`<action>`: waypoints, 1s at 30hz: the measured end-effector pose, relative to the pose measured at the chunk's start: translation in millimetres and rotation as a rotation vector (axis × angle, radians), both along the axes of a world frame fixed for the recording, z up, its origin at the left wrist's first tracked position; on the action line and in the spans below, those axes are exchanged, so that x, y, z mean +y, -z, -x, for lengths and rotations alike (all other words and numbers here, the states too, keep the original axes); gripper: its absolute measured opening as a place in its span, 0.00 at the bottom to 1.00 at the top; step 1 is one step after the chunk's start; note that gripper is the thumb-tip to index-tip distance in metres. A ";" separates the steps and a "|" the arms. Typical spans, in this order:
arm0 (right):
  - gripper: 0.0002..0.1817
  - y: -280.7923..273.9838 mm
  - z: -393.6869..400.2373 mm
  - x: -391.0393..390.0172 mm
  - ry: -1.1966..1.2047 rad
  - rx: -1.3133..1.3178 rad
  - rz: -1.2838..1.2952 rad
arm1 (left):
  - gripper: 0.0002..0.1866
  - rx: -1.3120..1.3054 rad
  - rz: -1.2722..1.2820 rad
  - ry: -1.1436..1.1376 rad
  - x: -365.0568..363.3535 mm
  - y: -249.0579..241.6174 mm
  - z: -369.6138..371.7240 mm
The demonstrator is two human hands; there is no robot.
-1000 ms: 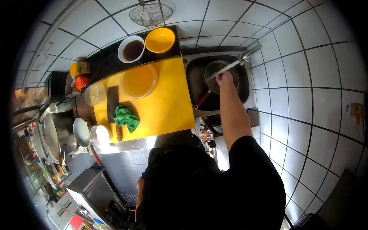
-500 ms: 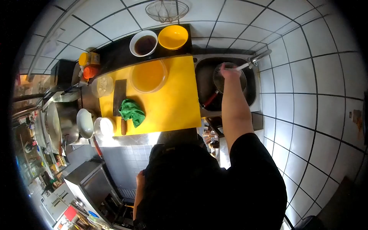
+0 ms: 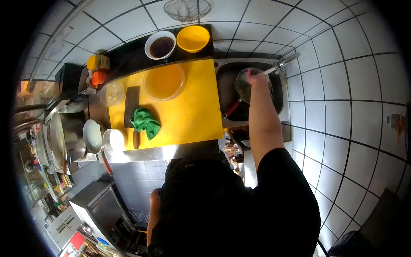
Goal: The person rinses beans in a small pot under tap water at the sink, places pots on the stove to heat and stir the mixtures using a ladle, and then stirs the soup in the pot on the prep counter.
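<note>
My right hand reaches into the sink at the right, just below the tap. It lies over the far rim of a round vessel in the basin; its fingers are blurred, and I cannot tell whether they grip the vessel. A red handle sticks out at the vessel's near left. My left hand hangs low beside my body, away from the worktop, its fingers mostly hidden.
A yellow cutting board holds a cleaver, a green cloth and a bowl of orange liquid. Behind it stand a bowl of dark liquid and a yellow bowl. A wok sits left.
My right hand has shifted slightly over the vessel, and more of the vessel's left side shows. The whole view has moved a little. My left hand stays low at my side.
</note>
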State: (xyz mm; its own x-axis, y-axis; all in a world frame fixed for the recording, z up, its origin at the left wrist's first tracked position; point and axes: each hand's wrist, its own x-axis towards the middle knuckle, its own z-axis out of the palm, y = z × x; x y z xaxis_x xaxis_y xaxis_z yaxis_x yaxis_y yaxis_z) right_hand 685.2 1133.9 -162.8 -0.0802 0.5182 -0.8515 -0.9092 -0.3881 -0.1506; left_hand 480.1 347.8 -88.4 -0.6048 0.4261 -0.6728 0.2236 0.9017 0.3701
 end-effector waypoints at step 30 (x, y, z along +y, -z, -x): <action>0.23 -47.8 8.4 -7.1 0.038 -0.034 -0.021 | 0.19 0.002 0.085 0.015 -30.0 12.7 -13.3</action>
State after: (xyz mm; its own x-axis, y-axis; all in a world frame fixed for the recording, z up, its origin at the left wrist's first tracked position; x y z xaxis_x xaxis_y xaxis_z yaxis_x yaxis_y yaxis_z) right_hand 676.8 1126.7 -115.1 -0.0316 0.5382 -0.8422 -0.9174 -0.3500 -0.1892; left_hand 493.4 317.9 -101.1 -0.6000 0.3765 -0.7059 0.2375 0.9264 0.2922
